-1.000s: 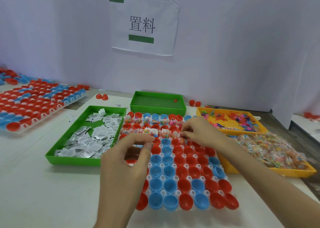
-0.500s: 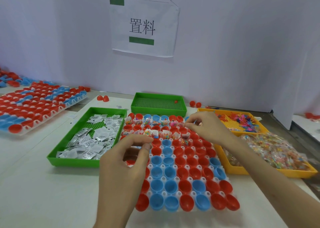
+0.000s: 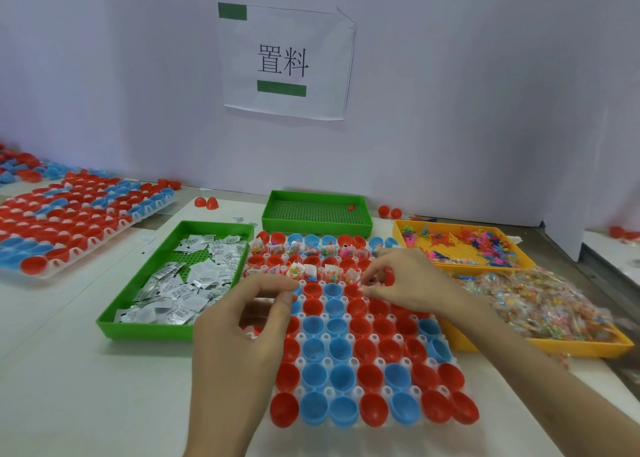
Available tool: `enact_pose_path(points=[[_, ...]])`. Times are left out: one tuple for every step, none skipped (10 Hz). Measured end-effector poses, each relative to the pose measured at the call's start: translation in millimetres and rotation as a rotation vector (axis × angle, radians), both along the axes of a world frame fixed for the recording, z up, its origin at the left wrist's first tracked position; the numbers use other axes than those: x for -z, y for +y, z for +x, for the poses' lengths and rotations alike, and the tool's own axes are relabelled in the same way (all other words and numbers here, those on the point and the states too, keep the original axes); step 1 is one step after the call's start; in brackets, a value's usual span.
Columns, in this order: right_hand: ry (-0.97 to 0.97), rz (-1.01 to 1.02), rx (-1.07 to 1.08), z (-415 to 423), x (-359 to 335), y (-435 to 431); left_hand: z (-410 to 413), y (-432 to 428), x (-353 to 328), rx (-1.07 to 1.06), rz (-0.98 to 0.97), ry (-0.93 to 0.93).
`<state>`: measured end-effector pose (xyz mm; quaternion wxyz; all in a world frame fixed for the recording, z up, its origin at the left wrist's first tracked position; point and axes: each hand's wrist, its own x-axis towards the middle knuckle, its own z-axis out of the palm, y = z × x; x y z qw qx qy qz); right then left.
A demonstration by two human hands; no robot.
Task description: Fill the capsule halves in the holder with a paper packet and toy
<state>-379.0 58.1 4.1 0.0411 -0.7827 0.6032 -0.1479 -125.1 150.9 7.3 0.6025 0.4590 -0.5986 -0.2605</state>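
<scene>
Now R hand (image 3: 412,283) pinches crinkly clear pkt (image 3: 364,285) over round capsule halves (image 3: 341,349).

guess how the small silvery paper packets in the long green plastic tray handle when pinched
Probably light and floppy: the small silvery paper packets look flat and thin. They overlap in a heap in the long green plastic tray, so a pinch may lift several.
</scene>
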Motion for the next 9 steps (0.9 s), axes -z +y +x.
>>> enact_pose_path(points=[[0.031, -0.006, 0.009, -0.4, -0.5, 2.8, -0.7, -1.5, 1.1, 0.002, -0.005, -0.014], [-0.017, -0.054, 0.009, 1.4, 2.7, 6.9, 5.4, -4.2, 3.4, -0.001, 0.005, -0.03], [-0.197, -0.153, 0.048, -6.4, 2.0, 14.2, 25.7, -11.1, 3.7, -0.037, 0.017, -0.036], [-0.365, -0.257, 0.152, -28.1, -5.1, 25.6, 55.1, -31.8, 3.2, -0.109, 0.048, -0.107], [-0.391, -0.32, 0.234, -55.3, -10.1, 40.2, 84.1, -65.9, 5.2, -0.137, 0.149, -0.32], [-0.434, -0.349, 0.327, -80.9, -8.2, 53.3, 100.6, -94.9, 14.7, -0.11, 0.274, -0.5], [-0.475, -0.363, 0.419, -96.5, -2.8, 62.7, 104.1, -111.2, 31.0, -0.123, 0.357, -0.682], [-0.497, -0.357, 0.48, -102.3, 3.3, 67.0, 101.6, -115.7, 43.3, -0.139, 0.384, -0.771], [-0.491, -0.355, 0.497, -101.9, -0.3, 70.5, 99.4, -117.4, 45.3, -0.186, 0.367, -0.782]])
